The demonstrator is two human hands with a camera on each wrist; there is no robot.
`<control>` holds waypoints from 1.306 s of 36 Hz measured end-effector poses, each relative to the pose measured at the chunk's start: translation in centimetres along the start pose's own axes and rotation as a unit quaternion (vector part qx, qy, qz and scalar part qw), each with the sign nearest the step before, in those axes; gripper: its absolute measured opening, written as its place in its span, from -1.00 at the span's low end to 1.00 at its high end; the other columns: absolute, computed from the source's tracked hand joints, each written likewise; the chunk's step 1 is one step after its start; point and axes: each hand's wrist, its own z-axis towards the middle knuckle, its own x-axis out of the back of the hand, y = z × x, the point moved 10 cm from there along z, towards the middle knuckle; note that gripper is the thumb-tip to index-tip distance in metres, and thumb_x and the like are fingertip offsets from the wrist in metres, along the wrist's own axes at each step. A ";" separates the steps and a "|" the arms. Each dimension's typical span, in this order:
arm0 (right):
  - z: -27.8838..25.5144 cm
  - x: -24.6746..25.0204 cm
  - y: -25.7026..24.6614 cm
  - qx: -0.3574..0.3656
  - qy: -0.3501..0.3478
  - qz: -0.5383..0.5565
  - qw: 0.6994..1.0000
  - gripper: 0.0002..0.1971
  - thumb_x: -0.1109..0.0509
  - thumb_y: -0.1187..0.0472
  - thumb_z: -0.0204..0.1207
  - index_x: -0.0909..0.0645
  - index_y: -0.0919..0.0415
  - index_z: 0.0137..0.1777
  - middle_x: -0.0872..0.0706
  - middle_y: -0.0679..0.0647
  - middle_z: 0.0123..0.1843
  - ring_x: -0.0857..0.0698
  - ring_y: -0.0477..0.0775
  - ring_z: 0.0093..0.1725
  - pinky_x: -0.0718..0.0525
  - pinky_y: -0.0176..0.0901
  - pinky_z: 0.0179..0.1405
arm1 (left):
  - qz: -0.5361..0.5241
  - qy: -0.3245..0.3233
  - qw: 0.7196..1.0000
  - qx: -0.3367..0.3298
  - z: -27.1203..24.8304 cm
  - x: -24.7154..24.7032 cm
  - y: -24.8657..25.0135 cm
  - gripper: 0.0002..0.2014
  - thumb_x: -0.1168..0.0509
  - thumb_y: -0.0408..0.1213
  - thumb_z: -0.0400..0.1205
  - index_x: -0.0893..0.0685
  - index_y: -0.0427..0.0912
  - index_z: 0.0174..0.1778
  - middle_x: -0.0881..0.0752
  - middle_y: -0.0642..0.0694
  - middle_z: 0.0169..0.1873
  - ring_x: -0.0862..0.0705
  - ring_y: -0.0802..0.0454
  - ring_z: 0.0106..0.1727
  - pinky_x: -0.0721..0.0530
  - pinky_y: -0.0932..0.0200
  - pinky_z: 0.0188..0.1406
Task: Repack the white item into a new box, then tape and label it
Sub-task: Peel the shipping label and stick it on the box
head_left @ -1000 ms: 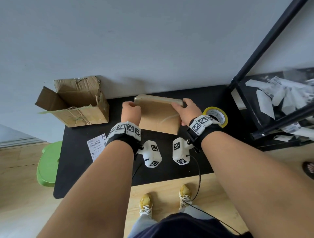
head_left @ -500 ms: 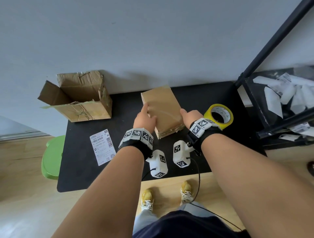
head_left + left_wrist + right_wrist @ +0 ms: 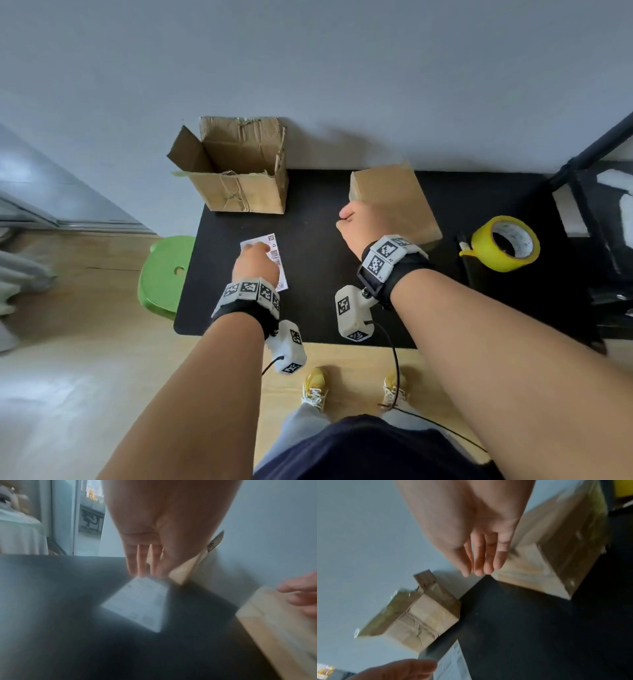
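The closed brown box (image 3: 397, 202) lies flat at the back of the black mat (image 3: 318, 308); its contents are hidden. A white shipping label (image 3: 274, 255) lies on the mat to its left. My left hand (image 3: 255, 253) is over the label, and in the left wrist view its straight fingertips (image 3: 142, 572) touch the far edge of the label (image 3: 140, 604). My right hand (image 3: 352, 219) hovers at the box's left edge, its fingers (image 3: 479, 563) loosely extended and holding nothing beside the box (image 3: 547, 563).
A torn, open old box (image 3: 239, 178) stands at the mat's back left against the wall. A yellow tape roll (image 3: 503, 243) sits to the right, next to a black rack (image 3: 589, 164). A green stool (image 3: 164, 274) stands left of the table.
My left hand left the box and moved left onto the label. My right hand went from the box's right side to its left edge. The box now lies flat, released.
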 end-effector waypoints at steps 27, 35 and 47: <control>-0.9 -17.3 0.1 -0.099 -0.101 -0.107 0.984 -0.86 -0.43 0.16 0.49 -0.68 0.21 -0.03 -0.73 0.15 0.04 -0.73 0.20 -0.02 -0.65 -0.10 -0.25 | 0.105 -0.050 0.979 -0.170 -0.6 -3.6 -5.8 -0.45 -0.15 -0.45 0.65 -0.46 0.15 0.52 -0.34 0.07 0.50 -0.23 -0.01 0.51 -0.50 0.01 0.37; -1.2 -17.5 0.0 -0.120 -0.103 -0.070 0.985 -0.78 -0.34 0.27 0.54 -0.62 0.26 0.16 -0.75 0.15 0.08 -0.72 0.18 -0.05 -0.49 -0.18 -0.37 | 0.075 -0.065 0.982 -0.162 0.0 -3.8 -6.2 -0.45 -0.13 -0.47 0.64 -0.51 0.14 0.49 -0.36 0.09 0.48 -0.23 0.03 0.51 -0.45 0.03 0.43; -1.8 -14.9 -1.7 -0.078 -0.113 -0.021 0.990 -0.94 -0.37 0.24 0.58 -0.66 0.15 0.00 -0.75 0.09 0.05 -0.74 0.13 -0.01 -0.66 -0.11 -0.09 | -0.049 -0.032 0.995 -0.080 0.0 -2.1 -6.0 -0.62 -0.16 -0.34 0.68 -0.56 -0.06 0.43 -0.50 -0.05 0.39 -0.53 -0.04 0.34 -0.56 0.08 0.24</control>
